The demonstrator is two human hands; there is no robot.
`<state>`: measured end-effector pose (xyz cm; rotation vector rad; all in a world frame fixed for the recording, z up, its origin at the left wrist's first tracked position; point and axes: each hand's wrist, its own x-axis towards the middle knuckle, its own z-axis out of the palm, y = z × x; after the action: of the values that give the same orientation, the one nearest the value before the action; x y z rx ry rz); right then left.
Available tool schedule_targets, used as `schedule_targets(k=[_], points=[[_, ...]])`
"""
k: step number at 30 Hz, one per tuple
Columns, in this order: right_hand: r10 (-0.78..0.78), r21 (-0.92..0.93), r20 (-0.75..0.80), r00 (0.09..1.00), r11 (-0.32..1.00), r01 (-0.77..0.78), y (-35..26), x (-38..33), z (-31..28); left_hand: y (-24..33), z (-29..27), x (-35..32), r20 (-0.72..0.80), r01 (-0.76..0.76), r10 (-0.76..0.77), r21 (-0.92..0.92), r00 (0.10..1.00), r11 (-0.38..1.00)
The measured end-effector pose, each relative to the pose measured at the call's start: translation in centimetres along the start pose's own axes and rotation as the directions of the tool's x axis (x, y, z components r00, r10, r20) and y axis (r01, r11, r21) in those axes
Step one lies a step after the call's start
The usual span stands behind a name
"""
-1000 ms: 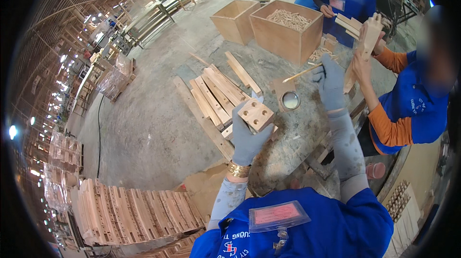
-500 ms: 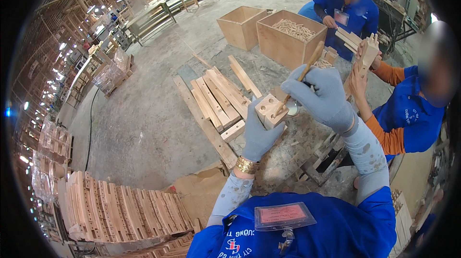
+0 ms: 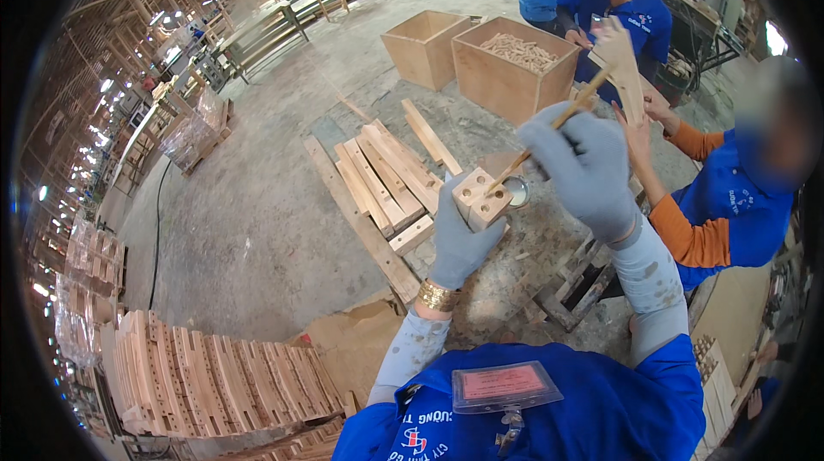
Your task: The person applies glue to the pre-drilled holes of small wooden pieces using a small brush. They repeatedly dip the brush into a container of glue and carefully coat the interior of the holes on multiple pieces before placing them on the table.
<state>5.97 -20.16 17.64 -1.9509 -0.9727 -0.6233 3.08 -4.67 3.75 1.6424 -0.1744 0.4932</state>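
Observation:
My left hand (image 3: 460,242), in a grey glove, holds up a small wooden block (image 3: 481,198) with round holes in its end face. My right hand (image 3: 586,171), also gloved, grips a thin wooden stick (image 3: 549,133) whose lower tip sits at one of the block's holes. Just behind the block a small round tin (image 3: 518,192) rests on the worktop. My blue shirt and a pink badge (image 3: 505,385) fill the lower edge.
Loose wooden slats (image 3: 384,182) lie on a pallet ahead. Two wooden crates (image 3: 506,75) stand beyond, one filled with small parts. A person in blue and orange (image 3: 730,203) handles a wooden piece at right; another stands behind. Stacked wooden parts (image 3: 206,375) sit lower left.
My right hand came down from a raised position and brought the stick's tip to the block. The left hand keeps the block, now turned a little toward me.

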Motion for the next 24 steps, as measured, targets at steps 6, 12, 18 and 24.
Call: schedule_targets(k=[6,12,18,24], points=[[0.405,0.416,-0.115,0.907,0.849,-0.327,0.4,0.8,-0.4,0.3,0.0,0.0,0.001,0.008,-0.008,0.057,1.000,0.998],[0.231,0.296,-0.076,0.970,0.934,-0.200,1.4,1.1,0.9,-0.2,0.3,-0.4,-0.010,-0.011,0.012,0.040,1.000,0.999],[0.127,0.136,0.039,0.991,0.982,-0.131,1.5,1.3,1.8,-0.3,0.0,-0.4,0.013,-0.036,0.035,0.095,0.999,0.995],[-0.016,-0.024,0.118,0.993,1.000,0.019,1.4,1.7,2.0,-0.5,0.1,-0.5,0.003,-0.011,0.011,0.039,1.000,0.999]])
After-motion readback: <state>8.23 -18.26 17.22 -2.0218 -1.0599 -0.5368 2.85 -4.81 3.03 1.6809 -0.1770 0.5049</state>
